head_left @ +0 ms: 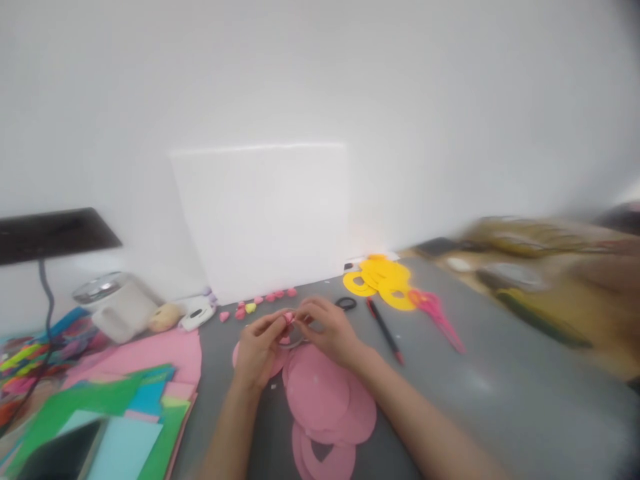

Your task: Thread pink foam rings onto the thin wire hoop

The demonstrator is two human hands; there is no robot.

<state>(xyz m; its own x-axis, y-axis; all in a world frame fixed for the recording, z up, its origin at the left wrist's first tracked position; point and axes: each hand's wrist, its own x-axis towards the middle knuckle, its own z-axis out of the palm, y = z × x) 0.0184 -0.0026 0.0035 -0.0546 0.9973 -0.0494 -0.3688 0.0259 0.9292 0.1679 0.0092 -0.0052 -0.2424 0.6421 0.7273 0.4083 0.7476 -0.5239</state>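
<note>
The left hand (pixel 261 343) and the right hand (pixel 325 327) meet above the grey surface (pixel 480 407), nearer its back edge than the bottom of the view. The left hand's thumb and fingers are narrowed, pinching a small pink piece (pixel 288 319). The right hand's fingertips are drawn close together just beside that piece; blur hides whether they grip it too. A pale ring (pixel 293 345) shows just below the fingers, partly covered.

Pink paper cutouts (pixel 320 390) overlap in a pile beneath and in front of the hands, between the forearms. Along the back edge runs a loose row of small heart shapes (pixel 271 297), mostly pink with a yellow one, before a white panel (pixel 270 220) upright against the wall.

Toward the back right corner, yellow paper cutouts (pixel 383 275) lie heaped, with pink scissors (pixel 440 320) touching them and pointing toward the right edge. A dark pen (pixel 385 330) with red ends lies between the scissors and the right hand, near a black loop (pixel 346 303). Coloured sheets (pixel 100 400) cover the surface's left side.
</note>
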